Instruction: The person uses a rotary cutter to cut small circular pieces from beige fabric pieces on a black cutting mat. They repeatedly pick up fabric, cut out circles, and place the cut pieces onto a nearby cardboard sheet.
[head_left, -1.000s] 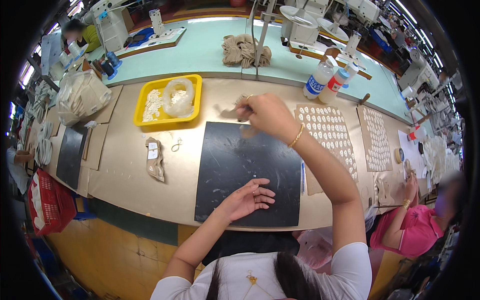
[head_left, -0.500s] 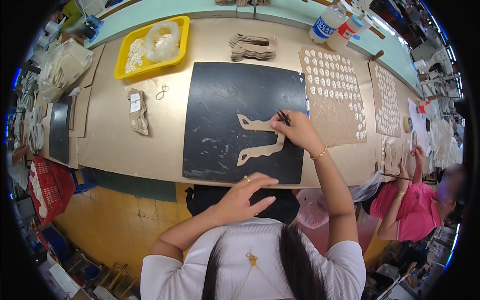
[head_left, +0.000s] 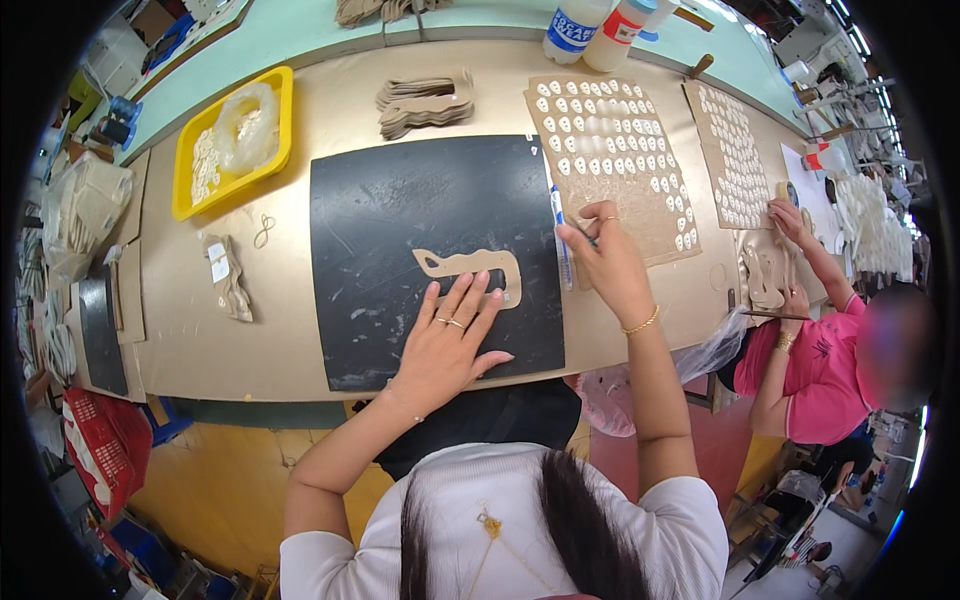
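A tan U-shaped cut-out (head_left: pixel 510 270) with a slot at its visible end lies on the black mat (head_left: pixel 380 200). My left hand (head_left: pixel 445 335) rests on its near arm, fingers stretched out, hiding much of that part. Just past the mat's right edge my right hand (head_left: pixel 610 265) is closed around dark pointed tweezers, which are mostly hidden by the fingers. They are over the near left part of a brown sheet (head_left: pixel 610 215) carrying rows of small white pieces with holes (head_left: pixel 600 140). A blue-and-white pen (head_left: pixel 560 230) lies along the mat's right edge.
A yellow tray (head_left: pixel 283 130) with white pieces and a plastic bag stands at the far left. Behind the mat is a stack of tan cut-outs (head_left: pixel 425 103). Bottles (head_left: pixel 575 30) stand at the back. A co-worker in pink (head_left: pixel 810 370) works at the right.
My left hand has moved from the table's front edge onto the cut-out. My right hand has left the cut-out for the brown sheet. The view has shifted right.
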